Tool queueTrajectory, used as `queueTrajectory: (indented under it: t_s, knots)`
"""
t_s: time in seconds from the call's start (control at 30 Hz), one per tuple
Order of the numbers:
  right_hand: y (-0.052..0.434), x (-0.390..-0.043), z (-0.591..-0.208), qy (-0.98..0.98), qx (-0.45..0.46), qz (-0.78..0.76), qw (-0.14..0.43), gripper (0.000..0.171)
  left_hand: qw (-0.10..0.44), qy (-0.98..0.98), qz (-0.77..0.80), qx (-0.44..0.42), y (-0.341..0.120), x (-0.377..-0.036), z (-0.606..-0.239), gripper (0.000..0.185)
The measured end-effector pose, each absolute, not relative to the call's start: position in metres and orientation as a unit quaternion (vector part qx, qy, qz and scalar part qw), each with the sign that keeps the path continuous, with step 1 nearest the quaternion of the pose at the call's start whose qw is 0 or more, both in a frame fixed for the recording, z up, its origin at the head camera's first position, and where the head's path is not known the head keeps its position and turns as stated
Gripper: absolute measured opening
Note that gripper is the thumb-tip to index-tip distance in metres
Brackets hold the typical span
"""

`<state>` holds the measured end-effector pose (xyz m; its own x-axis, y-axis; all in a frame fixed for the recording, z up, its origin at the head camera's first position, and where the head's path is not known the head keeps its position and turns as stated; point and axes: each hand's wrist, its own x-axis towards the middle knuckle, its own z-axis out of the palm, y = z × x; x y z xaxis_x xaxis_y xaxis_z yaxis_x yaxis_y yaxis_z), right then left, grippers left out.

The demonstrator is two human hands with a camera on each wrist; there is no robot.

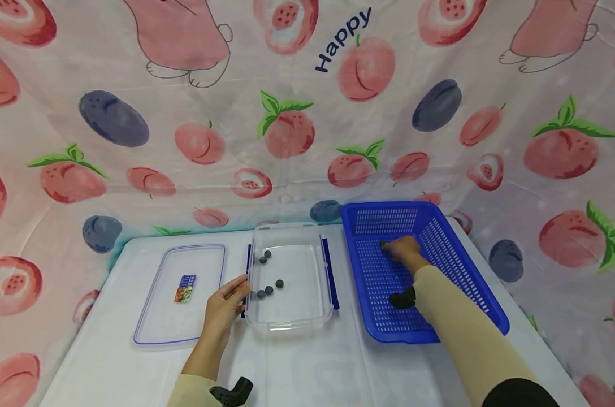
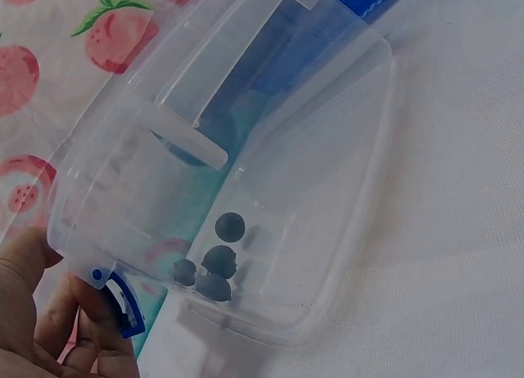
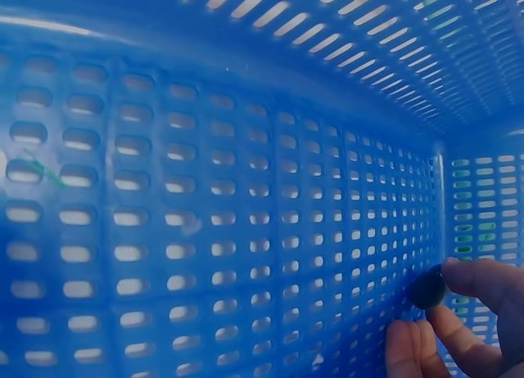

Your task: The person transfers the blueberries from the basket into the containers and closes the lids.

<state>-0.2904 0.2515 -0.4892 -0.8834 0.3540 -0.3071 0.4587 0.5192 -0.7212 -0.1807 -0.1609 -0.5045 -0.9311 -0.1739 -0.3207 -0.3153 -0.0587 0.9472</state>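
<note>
Looking down from your head, you have your left hand (image 1: 226,305) on the side of the clear box (image 1: 302,271), where five little dark balls (image 1: 279,284) lie, and your right hand (image 1: 407,250) inside the blue basket (image 1: 372,299). From your left wrist, your bent fingers and thumb grip the box beside its blue clip (image 2: 128,306). From your right wrist, your thumb and fingers, nearly closed, pinch one dark ball (image 3: 426,289) near the basket's corner.

2 arms (image 1: 460,322) extended — left hand (image 1: 226,303) gripping, right hand (image 1: 405,250) pinching.
</note>
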Motion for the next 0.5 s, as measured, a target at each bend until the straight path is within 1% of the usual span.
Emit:
queueTrajectory:
  t_s: [0.33, 0.5]
  knots:
    - [0.2484, -0.2913, -0.4924, 0.881, 0.236, -0.407, 0.051, 0.021, 0.052, 0.683, 0.707, -0.177, -0.1598, -0.1795, -0.5013, 0.044]
    - [0.2464, -0.2904, -0.4910, 0.881, 0.240, -0.404, 0.046, 0.028, 0.053, 0.683, 0.707, -0.178, -0.1600, -0.1790, -0.5010, 0.044]
